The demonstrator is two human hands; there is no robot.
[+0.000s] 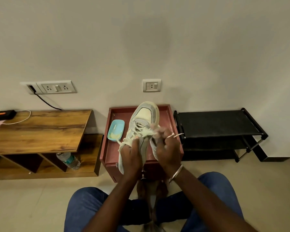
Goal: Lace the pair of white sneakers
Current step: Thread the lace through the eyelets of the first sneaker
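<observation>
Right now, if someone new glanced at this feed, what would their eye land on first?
The white low-top sneaker is held toe-away over the dark red square tray-top stand, centre frame. The left hand grips its side while the right hand pinches the white lace, which is blurred. A light blue oval dish sits on the stand just left of the shoe.

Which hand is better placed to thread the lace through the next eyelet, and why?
Probably right: the right hand pinches the lace by the eyelets, while the left hand grips the sneaker.
</observation>
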